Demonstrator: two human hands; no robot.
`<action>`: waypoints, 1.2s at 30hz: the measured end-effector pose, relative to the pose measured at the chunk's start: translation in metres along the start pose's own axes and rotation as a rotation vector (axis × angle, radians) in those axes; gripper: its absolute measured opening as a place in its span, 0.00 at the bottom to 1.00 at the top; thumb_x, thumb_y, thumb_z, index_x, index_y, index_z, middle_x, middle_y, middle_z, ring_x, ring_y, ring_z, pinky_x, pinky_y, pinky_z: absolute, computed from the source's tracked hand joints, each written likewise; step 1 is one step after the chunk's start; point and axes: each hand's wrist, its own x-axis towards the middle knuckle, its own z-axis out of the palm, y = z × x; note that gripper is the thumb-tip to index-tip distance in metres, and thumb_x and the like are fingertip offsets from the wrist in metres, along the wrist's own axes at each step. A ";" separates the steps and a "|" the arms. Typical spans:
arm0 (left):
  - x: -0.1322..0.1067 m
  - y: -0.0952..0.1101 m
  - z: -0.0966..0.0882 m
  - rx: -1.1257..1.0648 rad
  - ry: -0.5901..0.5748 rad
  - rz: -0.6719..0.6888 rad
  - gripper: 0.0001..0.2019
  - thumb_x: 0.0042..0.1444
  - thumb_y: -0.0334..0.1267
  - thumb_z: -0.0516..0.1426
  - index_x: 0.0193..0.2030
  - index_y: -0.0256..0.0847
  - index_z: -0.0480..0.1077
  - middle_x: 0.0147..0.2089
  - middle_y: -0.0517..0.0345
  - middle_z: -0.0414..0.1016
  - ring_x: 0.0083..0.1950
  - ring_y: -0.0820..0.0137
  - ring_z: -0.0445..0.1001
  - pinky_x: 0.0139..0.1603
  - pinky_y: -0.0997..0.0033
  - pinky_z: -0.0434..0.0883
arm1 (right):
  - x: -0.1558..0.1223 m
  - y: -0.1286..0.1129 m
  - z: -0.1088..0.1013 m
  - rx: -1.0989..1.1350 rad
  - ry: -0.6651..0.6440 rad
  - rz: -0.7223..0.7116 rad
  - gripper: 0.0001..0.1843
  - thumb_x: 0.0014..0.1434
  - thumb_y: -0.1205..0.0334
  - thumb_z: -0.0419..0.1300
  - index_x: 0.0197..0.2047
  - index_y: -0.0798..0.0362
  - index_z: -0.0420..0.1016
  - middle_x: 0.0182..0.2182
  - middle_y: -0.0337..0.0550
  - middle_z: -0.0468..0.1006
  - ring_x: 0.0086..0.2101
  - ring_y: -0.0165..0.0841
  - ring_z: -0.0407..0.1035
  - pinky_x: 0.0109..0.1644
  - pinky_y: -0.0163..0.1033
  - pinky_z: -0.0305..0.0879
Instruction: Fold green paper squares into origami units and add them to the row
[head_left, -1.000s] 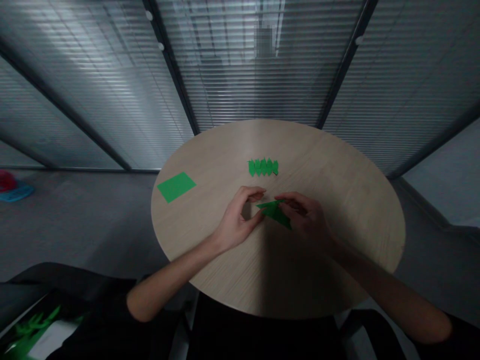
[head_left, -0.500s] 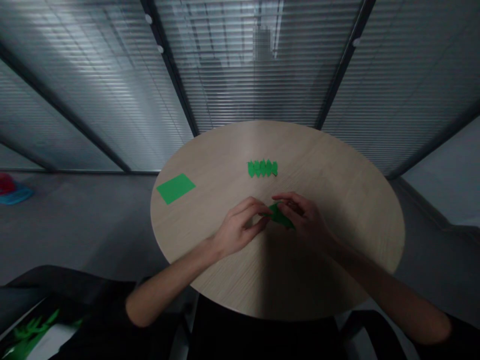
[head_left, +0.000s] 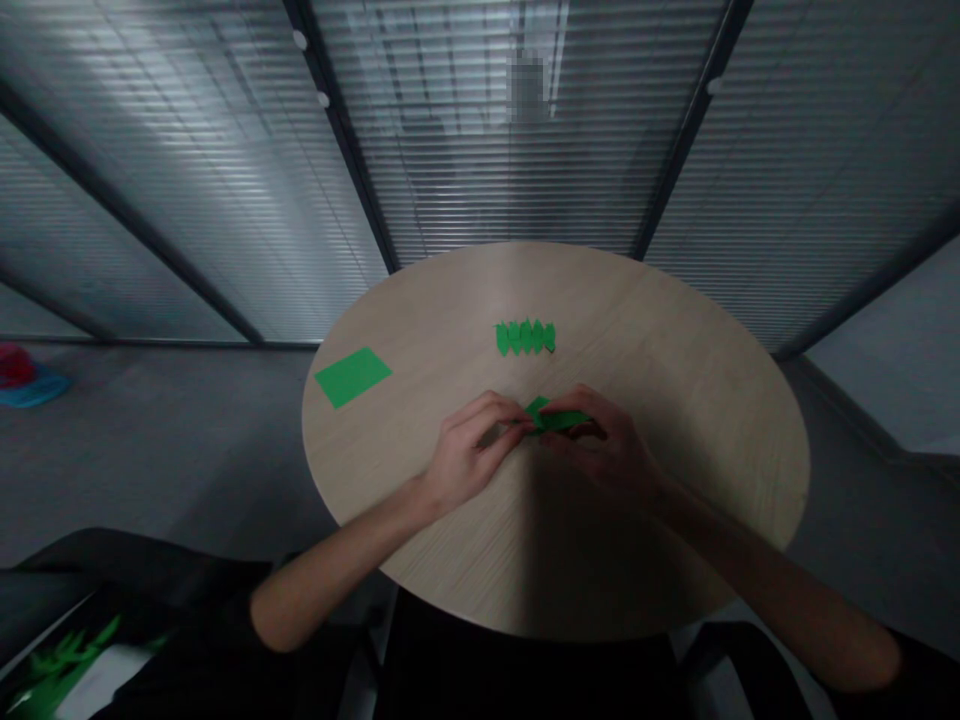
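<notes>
Between my two hands, just above the middle of the round table, is a partly folded piece of green paper [head_left: 559,419]. My left hand [head_left: 478,440] pinches its left end between thumb and fingers. On the other side my right hand [head_left: 602,432] grips the right part, fingers over the top and thumb below. Some of the folds are hidden behind the fingers. Beyond the hands lies a row of several small green folded paper pieces [head_left: 526,337], side by side. A flat green sheet [head_left: 353,377] rests near the table's left edge.
The round wooden table [head_left: 450,290] stands close to a glass wall with blinds [head_left: 517,190]. A red and blue object [head_left: 30,380] is on the floor at far left. At lower left are green things beside a white object [head_left: 105,680].
The green paper has turned and now lies more level between the hands. My right fingers have closed over its top, and my left fingertips have shifted slightly left.
</notes>
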 end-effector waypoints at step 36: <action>-0.006 -0.003 0.000 0.112 0.010 0.144 0.12 0.62 0.30 0.63 0.53 0.37 0.73 0.50 0.48 0.79 0.50 0.66 0.80 0.51 0.65 0.80 | -0.003 0.007 -0.006 0.399 -0.068 0.278 0.30 0.58 0.51 0.69 0.61 0.45 0.66 0.56 0.50 0.76 0.53 0.41 0.75 0.54 0.46 0.75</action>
